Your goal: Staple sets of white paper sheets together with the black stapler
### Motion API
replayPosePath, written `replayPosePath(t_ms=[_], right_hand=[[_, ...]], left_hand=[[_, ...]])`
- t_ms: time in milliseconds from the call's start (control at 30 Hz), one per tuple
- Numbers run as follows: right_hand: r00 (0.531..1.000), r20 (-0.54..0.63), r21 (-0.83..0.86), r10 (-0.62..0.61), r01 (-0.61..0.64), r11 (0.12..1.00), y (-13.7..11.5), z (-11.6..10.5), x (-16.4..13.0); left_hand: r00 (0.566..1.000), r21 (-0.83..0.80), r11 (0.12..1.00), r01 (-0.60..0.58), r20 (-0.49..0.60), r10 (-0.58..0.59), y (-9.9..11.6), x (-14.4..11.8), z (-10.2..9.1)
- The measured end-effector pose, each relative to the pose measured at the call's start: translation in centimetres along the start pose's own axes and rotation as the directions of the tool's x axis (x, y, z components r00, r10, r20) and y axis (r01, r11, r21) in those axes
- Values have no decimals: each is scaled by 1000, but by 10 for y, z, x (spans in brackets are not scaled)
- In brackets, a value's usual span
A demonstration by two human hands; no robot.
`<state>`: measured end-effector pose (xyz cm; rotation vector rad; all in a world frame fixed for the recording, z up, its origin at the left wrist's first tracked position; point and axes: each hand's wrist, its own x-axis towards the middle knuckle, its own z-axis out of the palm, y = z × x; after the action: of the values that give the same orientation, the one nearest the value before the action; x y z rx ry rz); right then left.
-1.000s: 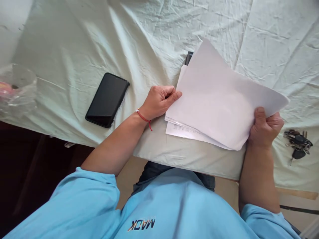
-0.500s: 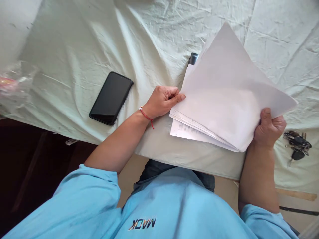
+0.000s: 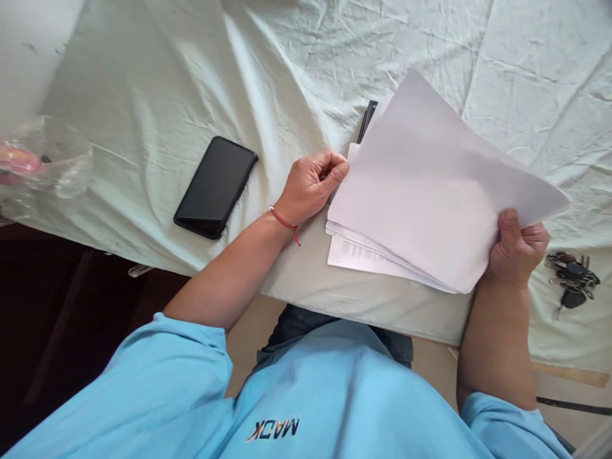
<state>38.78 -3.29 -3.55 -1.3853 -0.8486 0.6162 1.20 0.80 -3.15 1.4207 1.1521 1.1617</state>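
Note:
A stack of white paper sheets (image 3: 411, 185) is tilted up over the cloth, its blank top sheet facing me and its upper corner bent. My right hand (image 3: 519, 245) grips the stack at its right side, thumb on top and fingers beneath. At the left edge, my left hand (image 3: 318, 182) is closed in a pinch, with the thumb against the curled forefinger; its fingertips meet the paper's edge. Printed sheets (image 3: 358, 255) show below the stack's lower edge. Behind the paper, a black object (image 3: 367, 121) is mostly hidden.
A black smartphone (image 3: 216, 187) lies to the left of my left hand. A bunch of keys (image 3: 572, 279) rests at the right, close to my right hand. Clear plastic wrapping with something pink (image 3: 21, 162) sits at the far left. Pale wrinkled cloth (image 3: 296, 38) covers the table.
The top sheet's upper corner has come lower and leftward. My left thumb has slid off the sheet's face to its left edge. The right hand keeps its grip.

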Motion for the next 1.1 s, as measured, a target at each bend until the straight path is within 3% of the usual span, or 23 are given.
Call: replayPosePath(t_ms=[133,267,433,733,1100], right_hand=[[999,27,-6,-22,22,1000,2,0,1],[999,36,-18,-30,31,999,4,-3,3],[1000,30,-7,-7,7,1000,2,-2,2],[1000,11,-38,29,-28,999,-3,2,-1],[998,42,-52,36,-34,998,-2,1,2]], left_hand=[[999,20,1000,1,-52,0,-5,-1,1],[999,55,998,-25,-26,26,-2,-3,1],[998,-2,999,32,54,-32,2,-4,-1],[997,-29,998,56,51,-55,-2,-1,-6],[999,-31,999,19,-44,-20,-11,0,-2]])
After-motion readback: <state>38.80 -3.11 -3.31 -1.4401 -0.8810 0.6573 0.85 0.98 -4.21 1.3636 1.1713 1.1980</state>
